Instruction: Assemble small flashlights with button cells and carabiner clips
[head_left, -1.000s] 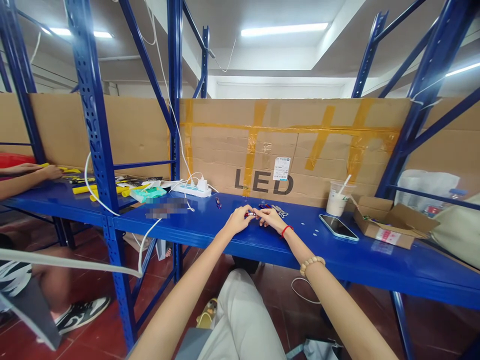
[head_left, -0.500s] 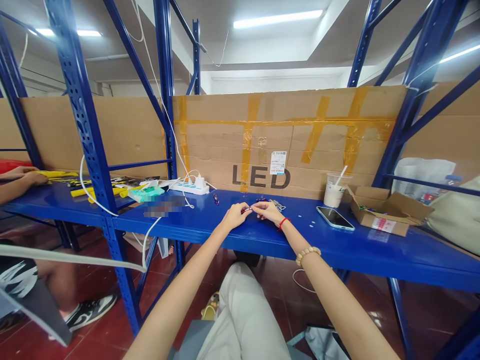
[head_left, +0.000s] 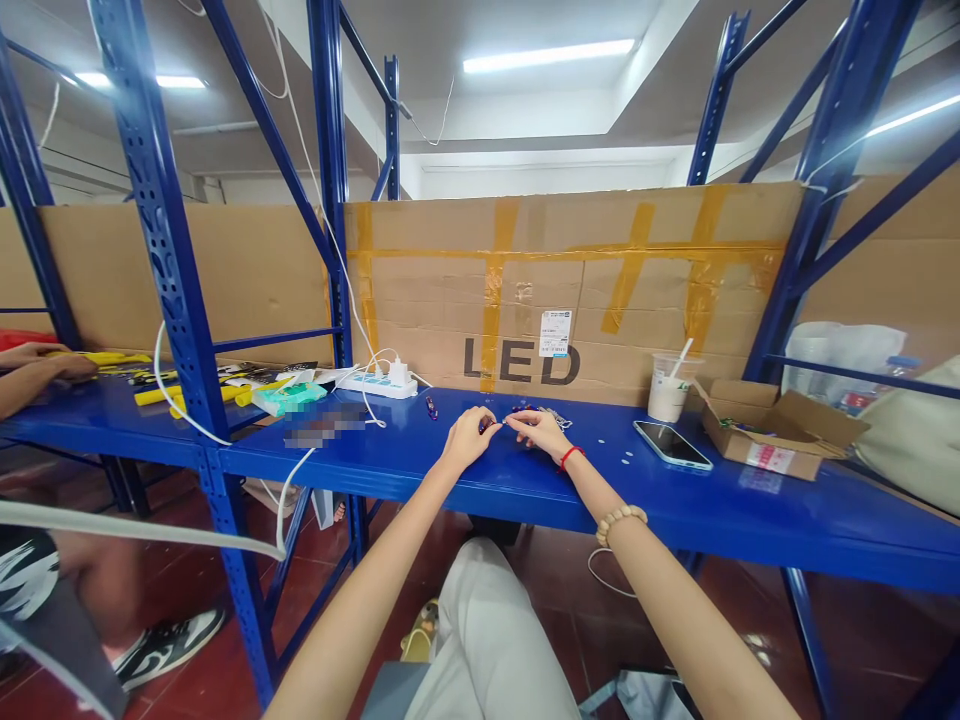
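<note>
Over the blue tabletop (head_left: 405, 455), my left hand (head_left: 469, 437) is closed on a small dark red-and-blue item (head_left: 484, 424). Close to its right, my right hand (head_left: 540, 430) has its fingertips pinched, and whatever is between them is too small to name. The two sets of fingertips almost meet. Just behind my right hand lie silvery metal pieces (head_left: 559, 419) and some small dark items (head_left: 523, 408). Another small dark item (head_left: 431, 408) lies by itself to the left of my hands.
To the right are a phone (head_left: 673, 445), a cup with a straw (head_left: 667, 388) and an open cardboard box (head_left: 780, 425). A power strip (head_left: 379, 382), a teal packet (head_left: 289, 397) and yellow tools are at left. A person's hand (head_left: 71, 365) shows far left.
My fingertips have come slightly apart. The small item now sits more upright within my left fingers, where it earlier lay between both hands. The view has shifted slightly.
</note>
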